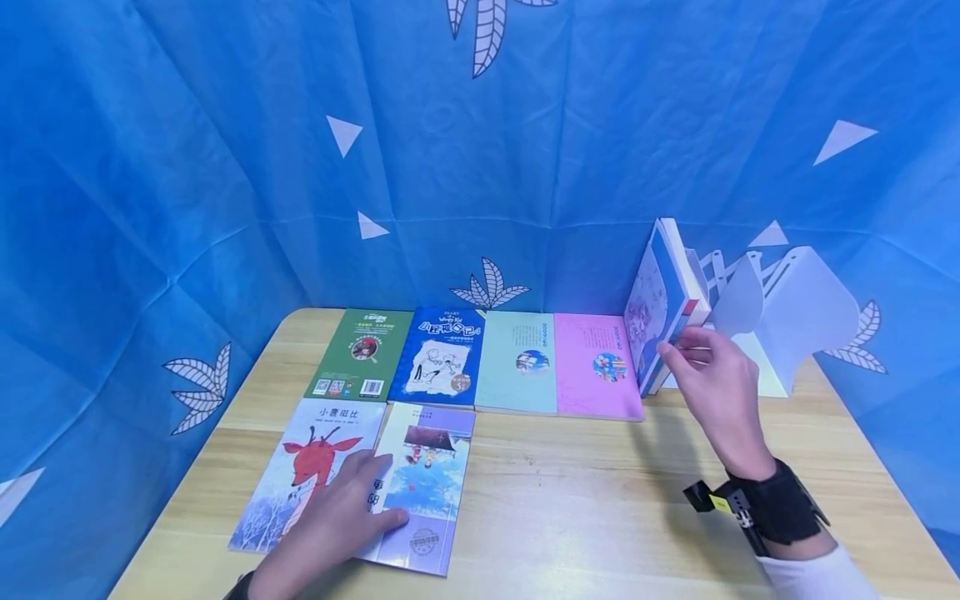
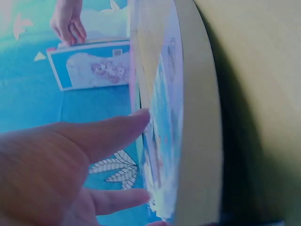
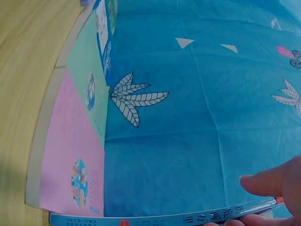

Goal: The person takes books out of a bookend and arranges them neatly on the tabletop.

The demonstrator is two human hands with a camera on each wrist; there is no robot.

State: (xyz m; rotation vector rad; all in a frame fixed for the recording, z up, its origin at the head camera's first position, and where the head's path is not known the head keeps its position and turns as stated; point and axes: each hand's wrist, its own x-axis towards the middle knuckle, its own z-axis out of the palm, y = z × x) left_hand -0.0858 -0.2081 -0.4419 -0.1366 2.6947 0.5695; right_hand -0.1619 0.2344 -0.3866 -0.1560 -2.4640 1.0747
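Note:
My left hand (image 1: 341, 508) is over a purple-and-blue picture book (image 1: 427, 492) lying flat, its thumb and fingers spread at the cover. Left of it lies a book with a red deer (image 1: 315, 458), partly hidden by that hand. At the right, my right hand (image 1: 716, 383) is at the near edge of an upright blue book (image 1: 656, 292), which leans toward a white rack (image 1: 798, 300). The right thumb (image 3: 268, 181) stands a little off the cover in the right wrist view, with other fingers low by the spine (image 3: 164, 219).
Along the back of the wooden table (image 1: 555, 508) lie a green book (image 1: 367, 350), a blue diary book (image 1: 442, 358), a mint book (image 1: 517, 358) and a pink book (image 1: 596, 375), side by side. A blue patterned cloth (image 1: 480, 150) hangs behind.

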